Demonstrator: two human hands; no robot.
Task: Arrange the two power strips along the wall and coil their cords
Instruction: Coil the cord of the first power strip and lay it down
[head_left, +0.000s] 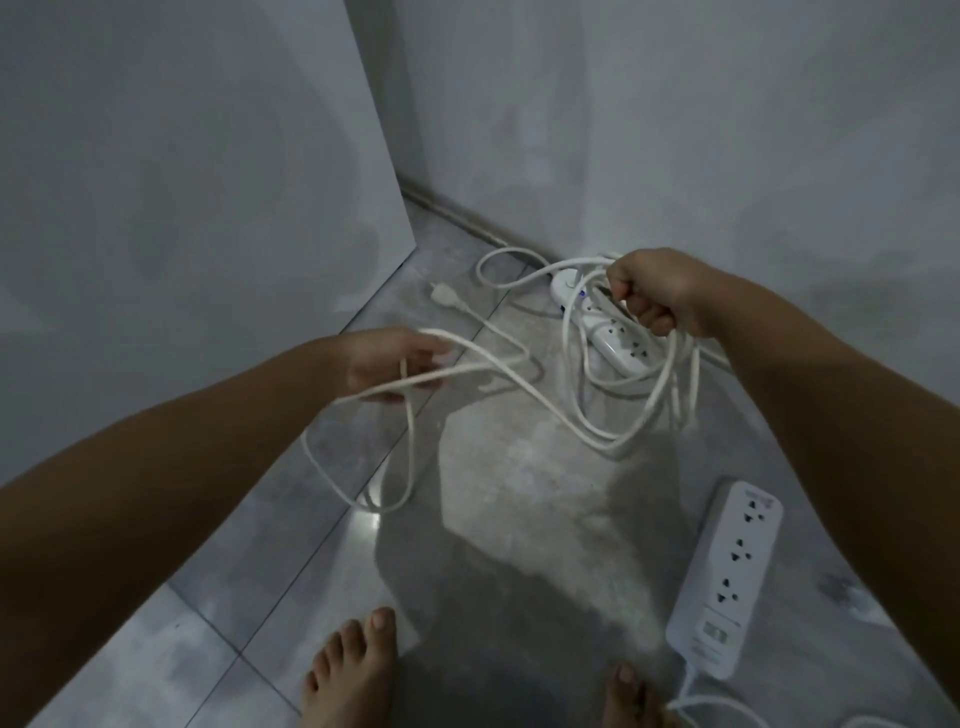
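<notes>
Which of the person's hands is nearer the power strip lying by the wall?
Right. The right hand, gripping loops of cord, hangs just above that power strip; the left hand, holding another stretch of it, is off to the strip's left.

I could read no text, brand or number anywhere in the frame. The near power strip (727, 571), at the lower right of the frame, carried a patch of faint grey print at its far end above the sockets. It carried another small line of print below its switch. Both were too blurred for me to make out a single letter. The far power strip (623, 349), right of centre, showed a small blue mark near its rounded end. That mark was too small for me to tell whether it was a letter, a sign or a light.
</notes>
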